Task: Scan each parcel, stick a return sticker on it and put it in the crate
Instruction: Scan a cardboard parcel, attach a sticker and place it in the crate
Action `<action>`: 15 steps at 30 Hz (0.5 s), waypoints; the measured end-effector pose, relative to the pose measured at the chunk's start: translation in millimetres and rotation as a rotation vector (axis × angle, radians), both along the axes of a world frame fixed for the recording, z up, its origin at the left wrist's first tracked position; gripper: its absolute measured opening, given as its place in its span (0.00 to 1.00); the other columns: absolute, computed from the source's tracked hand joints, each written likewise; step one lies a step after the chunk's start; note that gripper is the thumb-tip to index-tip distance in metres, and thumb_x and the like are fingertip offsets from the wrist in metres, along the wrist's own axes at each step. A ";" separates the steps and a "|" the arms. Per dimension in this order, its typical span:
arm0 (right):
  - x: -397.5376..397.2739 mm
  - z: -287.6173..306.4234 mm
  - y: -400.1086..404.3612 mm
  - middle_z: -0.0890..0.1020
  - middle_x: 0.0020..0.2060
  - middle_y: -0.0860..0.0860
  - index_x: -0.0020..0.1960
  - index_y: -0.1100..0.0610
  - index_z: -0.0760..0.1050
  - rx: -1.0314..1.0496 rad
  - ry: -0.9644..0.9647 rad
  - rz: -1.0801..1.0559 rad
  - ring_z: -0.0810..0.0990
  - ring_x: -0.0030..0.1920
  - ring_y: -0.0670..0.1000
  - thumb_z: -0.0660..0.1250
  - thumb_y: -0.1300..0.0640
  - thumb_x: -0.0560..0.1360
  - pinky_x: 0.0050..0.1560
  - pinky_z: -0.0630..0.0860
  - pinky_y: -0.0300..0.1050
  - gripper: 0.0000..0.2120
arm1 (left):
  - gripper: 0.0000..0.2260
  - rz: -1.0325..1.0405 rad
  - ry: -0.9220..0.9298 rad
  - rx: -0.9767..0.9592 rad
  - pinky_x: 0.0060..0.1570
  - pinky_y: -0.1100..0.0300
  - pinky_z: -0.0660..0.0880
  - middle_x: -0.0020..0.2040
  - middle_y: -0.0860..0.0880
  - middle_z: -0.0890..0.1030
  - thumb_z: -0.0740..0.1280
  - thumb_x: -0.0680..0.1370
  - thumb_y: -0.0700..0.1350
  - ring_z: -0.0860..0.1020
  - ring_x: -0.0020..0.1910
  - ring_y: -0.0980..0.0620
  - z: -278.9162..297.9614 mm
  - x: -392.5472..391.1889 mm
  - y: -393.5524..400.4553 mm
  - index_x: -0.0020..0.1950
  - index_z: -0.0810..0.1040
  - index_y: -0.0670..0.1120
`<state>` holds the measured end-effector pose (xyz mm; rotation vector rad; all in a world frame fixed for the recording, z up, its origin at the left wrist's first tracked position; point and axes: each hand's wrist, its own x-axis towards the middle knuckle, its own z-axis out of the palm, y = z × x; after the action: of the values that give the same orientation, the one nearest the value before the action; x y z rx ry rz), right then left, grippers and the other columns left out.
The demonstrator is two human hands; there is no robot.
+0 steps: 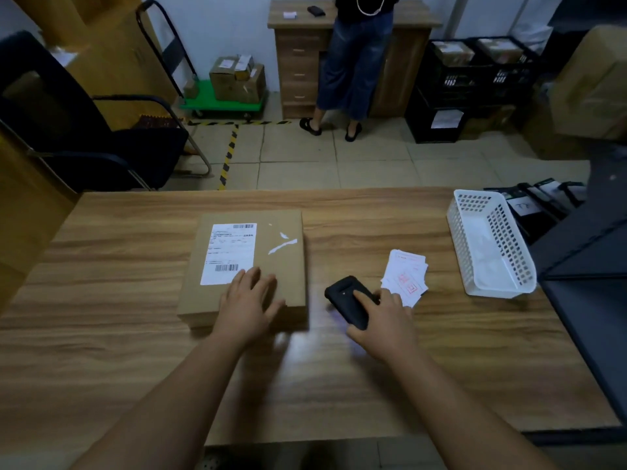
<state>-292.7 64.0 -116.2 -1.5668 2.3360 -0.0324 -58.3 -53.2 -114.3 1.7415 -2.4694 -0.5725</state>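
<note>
A flat brown cardboard parcel [271,266] lies on the wooden table [135,334], with a white shipping label [227,252] on its left half. My left hand [249,300] rests flat on the parcel's near right part, fingers straight. My right hand [383,320] grips a black handheld scanner [346,300] just right of the parcel, low over the table. A loose pile of white return stickers [407,276] with red print lies right behind that hand.
A white perforated plastic basket [492,245] stands at the table's right. Black crates [475,79] holding boxes stand on the floor at the far right. A person [353,62] stands at a wooden cabinet. An office chair [84,130] is at the left, and a green trolley [227,100] with cartons behind it.
</note>
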 end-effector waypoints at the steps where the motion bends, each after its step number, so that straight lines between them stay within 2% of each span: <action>1: -1.6 -11.8 6.5 0.69 0.62 0.52 0.73 0.41 0.61 0.022 0.010 0.017 0.67 0.62 0.55 0.62 0.36 0.69 0.61 0.66 0.51 0.33 | 0.25 0.000 -0.003 -0.002 0.73 0.47 0.54 0.77 0.50 0.59 0.62 0.78 0.61 0.53 0.77 0.48 -0.8 -6.8 -1.1 0.73 0.66 0.57; 3: -2.1 -32.4 17.2 0.69 0.63 0.53 0.73 0.43 0.62 0.055 0.001 0.029 0.68 0.63 0.57 0.63 0.37 0.69 0.63 0.66 0.52 0.34 | 0.25 0.014 -0.025 -0.010 0.74 0.46 0.50 0.78 0.51 0.58 0.62 0.78 0.62 0.52 0.78 0.48 -4.7 -17.2 -0.9 0.73 0.66 0.58; 7: -3.5 -60.0 25.8 0.72 0.60 0.55 0.70 0.46 0.68 -0.037 -0.006 0.064 0.74 0.57 0.59 0.63 0.37 0.66 0.55 0.70 0.54 0.34 | 0.25 0.065 -0.024 -0.051 0.75 0.48 0.44 0.79 0.53 0.56 0.60 0.78 0.63 0.50 0.78 0.50 -16.0 -22.2 4.1 0.73 0.65 0.60; 9: -12.8 -59.6 20.2 0.72 0.63 0.52 0.71 0.45 0.67 -0.064 -0.041 0.082 0.72 0.61 0.57 0.61 0.32 0.68 0.60 0.68 0.53 0.34 | 0.24 0.066 -0.022 -0.059 0.75 0.48 0.43 0.79 0.54 0.55 0.60 0.78 0.63 0.49 0.78 0.51 -18.5 -22.0 5.1 0.73 0.65 0.60; 11: -30.5 -52.9 9.0 0.72 0.64 0.50 0.70 0.46 0.69 -0.143 -0.106 -0.044 0.70 0.64 0.55 0.62 0.32 0.71 0.62 0.67 0.52 0.32 | 0.24 0.066 -0.025 -0.060 0.75 0.48 0.43 0.79 0.54 0.55 0.60 0.78 0.63 0.49 0.78 0.52 -19.3 -22.3 5.6 0.73 0.65 0.60; 13: -57.3 -48.4 -4.8 0.73 0.65 0.52 0.70 0.51 0.71 -0.232 -0.157 -0.263 0.69 0.66 0.56 0.64 0.38 0.75 0.63 0.67 0.53 0.28 | 0.24 0.065 -0.027 -0.056 0.75 0.48 0.42 0.79 0.54 0.55 0.61 0.78 0.63 0.48 0.78 0.51 -19.8 -22.4 5.5 0.73 0.65 0.60; 15: -84.9 -48.8 -13.5 0.73 0.65 0.55 0.69 0.55 0.70 -0.196 -0.126 -0.400 0.69 0.66 0.57 0.63 0.41 0.77 0.63 0.67 0.54 0.26 | 0.24 0.062 -0.036 -0.045 0.75 0.48 0.43 0.79 0.54 0.55 0.61 0.78 0.63 0.48 0.78 0.51 -19.9 -22.4 4.9 0.73 0.65 0.60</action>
<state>-377.6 50.5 -165.0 -1.1103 2.5644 -0.4507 -80.7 -48.3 -134.3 1.8191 -2.4222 -0.4811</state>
